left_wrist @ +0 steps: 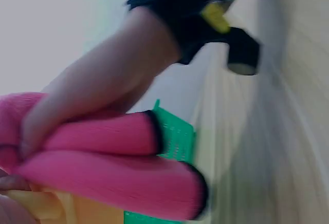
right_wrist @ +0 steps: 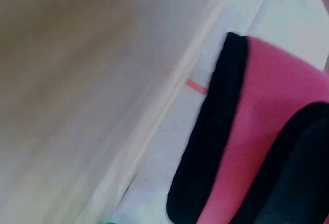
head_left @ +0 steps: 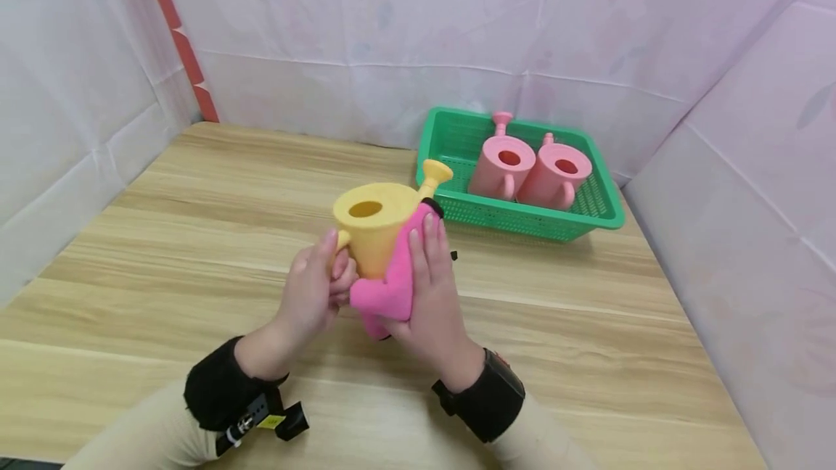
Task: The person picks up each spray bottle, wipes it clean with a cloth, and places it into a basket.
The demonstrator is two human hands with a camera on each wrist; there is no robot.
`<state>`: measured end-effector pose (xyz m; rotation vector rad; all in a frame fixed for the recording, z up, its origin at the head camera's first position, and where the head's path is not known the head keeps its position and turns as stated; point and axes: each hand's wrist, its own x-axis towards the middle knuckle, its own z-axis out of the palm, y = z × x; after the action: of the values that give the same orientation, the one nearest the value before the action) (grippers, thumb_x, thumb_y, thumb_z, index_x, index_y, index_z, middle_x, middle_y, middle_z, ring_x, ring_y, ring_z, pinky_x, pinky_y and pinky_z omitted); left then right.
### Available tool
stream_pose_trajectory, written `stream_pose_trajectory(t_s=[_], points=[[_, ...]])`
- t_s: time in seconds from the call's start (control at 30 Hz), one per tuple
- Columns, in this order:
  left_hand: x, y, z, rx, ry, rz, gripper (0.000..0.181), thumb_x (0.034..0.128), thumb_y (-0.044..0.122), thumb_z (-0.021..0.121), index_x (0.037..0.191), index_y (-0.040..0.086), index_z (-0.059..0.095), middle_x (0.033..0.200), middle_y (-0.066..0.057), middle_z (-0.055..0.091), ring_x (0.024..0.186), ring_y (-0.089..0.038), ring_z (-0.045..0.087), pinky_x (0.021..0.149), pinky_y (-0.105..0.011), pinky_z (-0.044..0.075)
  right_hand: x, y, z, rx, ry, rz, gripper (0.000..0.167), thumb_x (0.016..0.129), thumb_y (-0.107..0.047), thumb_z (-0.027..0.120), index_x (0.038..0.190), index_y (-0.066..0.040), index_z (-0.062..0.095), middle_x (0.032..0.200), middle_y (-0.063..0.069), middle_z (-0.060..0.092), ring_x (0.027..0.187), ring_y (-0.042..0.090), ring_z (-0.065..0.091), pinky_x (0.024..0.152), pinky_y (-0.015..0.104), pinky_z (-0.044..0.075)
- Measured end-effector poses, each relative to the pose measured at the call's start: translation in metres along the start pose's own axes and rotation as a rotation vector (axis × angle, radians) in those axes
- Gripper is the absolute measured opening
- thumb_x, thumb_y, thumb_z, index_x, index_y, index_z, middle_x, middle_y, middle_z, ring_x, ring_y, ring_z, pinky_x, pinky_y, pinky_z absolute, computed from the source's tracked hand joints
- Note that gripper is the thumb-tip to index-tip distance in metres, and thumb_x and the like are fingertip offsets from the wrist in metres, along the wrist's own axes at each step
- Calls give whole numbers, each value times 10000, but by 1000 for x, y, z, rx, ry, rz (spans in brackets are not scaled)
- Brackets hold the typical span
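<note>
A yellow toy watering can [head_left: 377, 241] is held above the table, its spout pointing away to the right. My left hand [head_left: 312, 287] grips its handle, fingers curled round it. Against the can's right side my right hand [head_left: 436, 307] holds a pink cloth [head_left: 387, 297] with a black edge, fingers lying straight along it and thumb tucked at the fold. The left wrist view shows the cloth [left_wrist: 113, 180] bunched about the right thumb, over part of the can [left_wrist: 97, 212]. Close up in the right wrist view is the cloth's black-edged border [right_wrist: 211, 131].
A green plastic basket [head_left: 522, 220] stands at the back right of the wooden table [head_left: 196, 238]. Inside it are two pink watering cans, one on the left [head_left: 493, 169] and one on the right [head_left: 551, 180]. Pale curtains [head_left: 392, 20] enclose the table's back and sides.
</note>
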<state>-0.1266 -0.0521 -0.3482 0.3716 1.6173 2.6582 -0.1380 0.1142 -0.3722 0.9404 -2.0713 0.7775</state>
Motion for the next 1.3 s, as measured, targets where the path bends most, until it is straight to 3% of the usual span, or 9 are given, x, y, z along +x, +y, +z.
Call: stream_pose_trajectory(t_s=[0.17, 0.33, 0.5, 0.6, 0.73, 1.0, 1.13, 1.23, 1.3], points=[[-4, -12, 1, 266, -174, 203, 447, 991, 156, 372, 555, 64, 342, 460, -30, 321, 411, -154, 283, 381, -265, 250, 13, 9, -15, 182, 81, 62, 714, 841, -300, 528, 1407, 52, 274, 1462, 204, 283, 1344, 387, 233, 1067, 512, 221], [1, -19, -3, 697, -295, 590, 383, 952, 144, 465, 576, 111, 395, 493, 35, 365, 441, -59, 327, 388, -180, 284, 19, 16, -30, 263, -5, 102, 667, 907, -388, 503, 1354, 91, 379, 1423, 192, 372, 1343, 342, 275, 1088, 472, 188], [8, -26, -5, 1155, -355, 1024, 382, 950, 296, 388, 594, 160, 363, 497, 93, 301, 420, -10, 279, 401, -116, 222, 17, 18, -40, 373, -151, 298, 700, 901, -322, 560, 1452, -22, 248, 1514, 97, 220, 1394, 221, 167, 1107, 390, 161], [10, -30, -7, 1310, -370, 1164, 346, 927, 264, 378, 597, 157, 368, 490, 98, 294, 393, -18, 279, 384, -140, 209, 17, 19, -42, 395, -179, 356, 699, 877, -247, 590, 1462, -71, 251, 1516, 53, 217, 1394, 185, 160, 1105, 382, 170], [12, -28, -10, 1460, -420, 1261, 330, 915, 233, 370, 597, 145, 391, 492, 90, 308, 381, -34, 280, 370, -181, 200, 19, 18, -42, 302, -188, 262, 722, 800, -208, 663, 1414, -15, 337, 1463, 91, 325, 1361, 231, 250, 1094, 396, 202], [20, -25, -20, 1595, -641, 1413, 376, 965, 180, 305, 638, 148, 487, 530, 77, 385, 419, -44, 336, 389, -198, 303, 31, -11, -38, -341, -380, 31, 726, 733, -399, 687, 1308, -5, 486, 1316, 155, 479, 1197, 350, 414, 973, 513, 334], [20, -26, -24, 1593, -727, 1453, 368, 960, 99, 294, 654, 140, 495, 542, 85, 391, 433, -38, 361, 404, -197, 324, 36, -15, -35, -370, -563, 127, 804, 763, -443, 674, 1380, -9, 398, 1410, 173, 375, 1199, 346, 438, 951, 484, 379], [20, -24, -25, 1568, -767, 1482, 332, 933, 46, 314, 639, 132, 442, 540, 85, 373, 440, -31, 334, 413, -188, 315, 43, -9, -37, -222, -671, 322, 901, 753, -471, 688, 1432, -24, 299, 1477, 147, 280, 1151, 303, 502, 894, 413, 450], [21, -22, -25, 1548, -773, 1489, 318, 930, 53, 334, 633, 131, 416, 533, 82, 372, 446, -39, 331, 422, -192, 310, 47, 0, -40, -68, -679, 445, 844, 753, -460, 695, 1411, -70, 337, 1420, 75, 369, 1057, 222, 549, 835, 360, 479]])
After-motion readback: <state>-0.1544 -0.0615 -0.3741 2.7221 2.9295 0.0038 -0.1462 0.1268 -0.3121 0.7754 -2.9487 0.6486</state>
